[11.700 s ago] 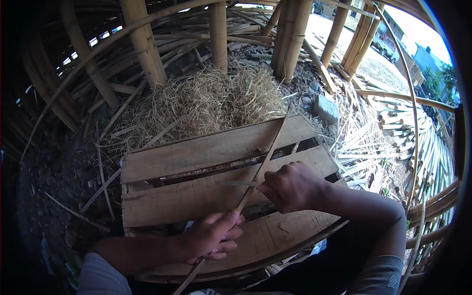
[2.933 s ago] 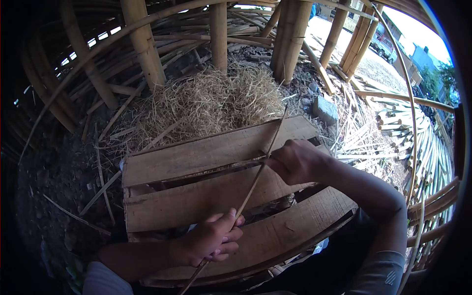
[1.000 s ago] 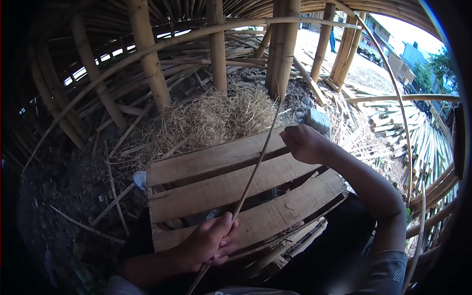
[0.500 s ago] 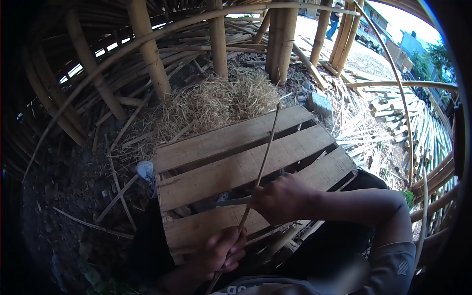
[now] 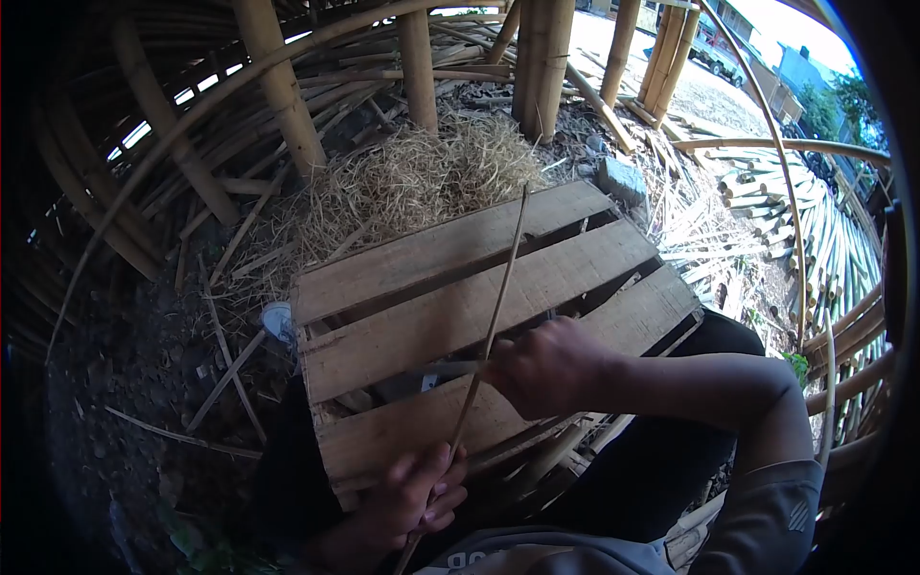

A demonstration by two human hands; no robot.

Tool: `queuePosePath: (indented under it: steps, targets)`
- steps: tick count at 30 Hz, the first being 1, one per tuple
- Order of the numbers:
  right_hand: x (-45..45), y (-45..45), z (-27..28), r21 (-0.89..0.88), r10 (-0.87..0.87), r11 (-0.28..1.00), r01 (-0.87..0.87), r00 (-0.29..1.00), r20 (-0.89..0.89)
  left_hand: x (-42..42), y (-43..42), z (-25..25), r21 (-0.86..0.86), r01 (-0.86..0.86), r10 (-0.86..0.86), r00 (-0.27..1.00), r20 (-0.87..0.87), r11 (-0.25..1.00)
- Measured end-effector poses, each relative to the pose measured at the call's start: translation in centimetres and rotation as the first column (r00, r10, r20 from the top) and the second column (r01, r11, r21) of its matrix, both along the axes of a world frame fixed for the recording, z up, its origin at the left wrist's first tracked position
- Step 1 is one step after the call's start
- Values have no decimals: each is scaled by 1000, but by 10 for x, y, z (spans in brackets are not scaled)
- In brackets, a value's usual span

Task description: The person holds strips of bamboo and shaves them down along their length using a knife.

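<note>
A long thin bamboo strip (image 5: 500,287) slants up and away from my lap, across the slatted wooden crate (image 5: 383,356). My left hand (image 5: 422,494) is closed around its lower part, near the crate's front edge. Higher up, my right hand (image 5: 551,369) is closed in a fist against the strip's right side. From that fist a grey knife blade (image 5: 448,368) sticks out to the left, touching or crossing the strip. The knife's handle is mostly hidden by my fingers.
A heap of pale shavings (image 5: 412,182) lies beyond the crate, beside a grey block (image 5: 623,180). Upright bamboo posts (image 5: 419,72) and a bent pole stand around. Cut bamboo poles (image 5: 815,240) are piled at right. A white shoe (image 5: 278,321) shows left of the crate.
The view has shifted slightly, and the strip's tip now appears a little left. Both hands keep their grip. A person in the background has gone out of view.
</note>
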State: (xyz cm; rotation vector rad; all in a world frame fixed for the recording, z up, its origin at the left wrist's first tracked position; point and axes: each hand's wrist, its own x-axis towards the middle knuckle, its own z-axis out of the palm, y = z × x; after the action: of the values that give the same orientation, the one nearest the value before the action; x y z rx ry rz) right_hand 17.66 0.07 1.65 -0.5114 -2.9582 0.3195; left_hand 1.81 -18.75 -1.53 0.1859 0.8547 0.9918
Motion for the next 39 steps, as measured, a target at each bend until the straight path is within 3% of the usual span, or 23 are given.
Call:
queuePosePath:
  steps: [2,5,8,10,14,16,17,19,20,22,23,25,29,31,32,34,35,36,39]
  targets:
    - [4,-2,-6,-66,110,992,-109,994,9,2,-2,3,-9,11,-11,999,-31,1000]
    - [3,35,-14,-41,-10,999,13,998,57,-1,1,-2,-7,-33,33,999,24,999]
    - [0,50,0,14,-41,999,42,998,-38,-3,1,5,84,21,-17,998,-54,996]
    - [0,44,13,19,-58,998,60,996,-73,4,2,22,145,37,-2,972,-237,989]
    - [17,53,44,77,-102,990,117,979,-178,9,22,32,229,103,-10,927,-375,968]
    - [30,70,53,86,-129,986,143,980,-150,6,36,26,356,280,31,746,-665,892]
    - [37,76,55,57,-166,982,179,969,-180,3,45,23,355,277,35,743,-668,893]
    - [51,88,56,10,-253,965,261,947,-199,-6,67,15,338,493,136,400,-906,801]
    - [54,92,55,6,-256,965,263,944,-206,-7,81,11,333,498,133,394,-909,801]
    - [58,102,50,-56,-376,927,372,907,-192,-8,105,10,378,635,472,23,-881,674]
    - [60,107,47,-64,-379,925,374,904,-198,-5,114,17,370,639,468,17,-884,674]
    - [62,117,36,-74,-330,943,325,881,-338,4,132,32,244,551,346,-89,-934,798]
    - [58,134,15,-147,-315,949,280,879,-358,4,166,24,182,574,333,-170,-928,799]
    - [52,137,-2,-123,-275,960,250,921,-275,6,177,15,8,491,188,-318,-929,871]
    - [49,135,-11,-171,-293,950,260,933,-211,5,178,4,10,493,190,-318,-929,870]
    - [40,121,-22,-254,-221,956,147,929,-295,6,176,-17,125,573,368,-330,-869,810]
    - [40,117,-27,-158,-165,979,131,961,-224,9,176,-19,131,579,374,-324,-869,805]
    - [39,113,-34,-64,-112,993,103,984,-141,12,175,-17,69,568,312,-342,-886,820]
    - [29,100,-42,-86,-216,973,215,976,-7,15,169,-10,-32,565,224,-378,-899,825]
